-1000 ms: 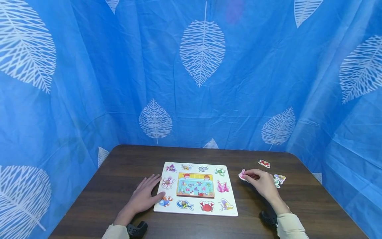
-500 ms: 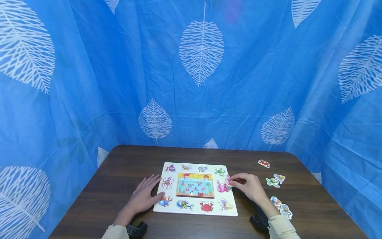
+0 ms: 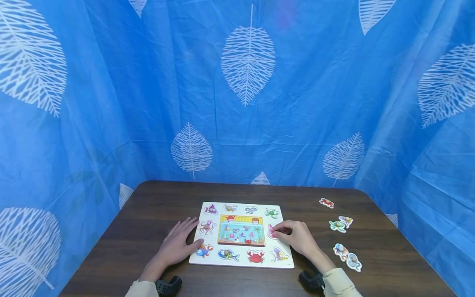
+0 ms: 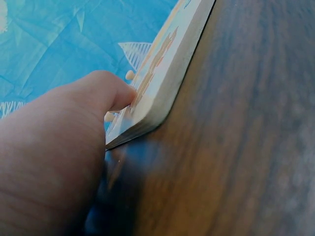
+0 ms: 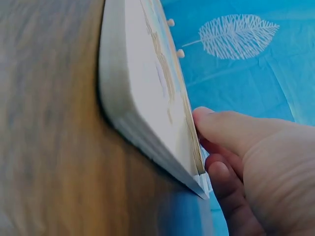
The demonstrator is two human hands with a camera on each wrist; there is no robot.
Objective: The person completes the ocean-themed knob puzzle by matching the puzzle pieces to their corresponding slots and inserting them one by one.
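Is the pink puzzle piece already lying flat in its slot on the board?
Cannot tell. The right hand pinches the pink piece over its slot at the puzzle board right side, and the fingers hide whether it is seated.

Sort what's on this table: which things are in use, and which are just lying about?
In use: puzzle board, pink piece, right hand pinching it, left hand on the board edge.
Lying about: loose pieces at right, blue curtain.

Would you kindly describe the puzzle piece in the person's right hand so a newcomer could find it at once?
Start at the white puzzle board in the middle of the dark wooden table. On the board's right side, the right hand pinches a pink piece. It is the only piece under fingers; the loose ones lie farther right.
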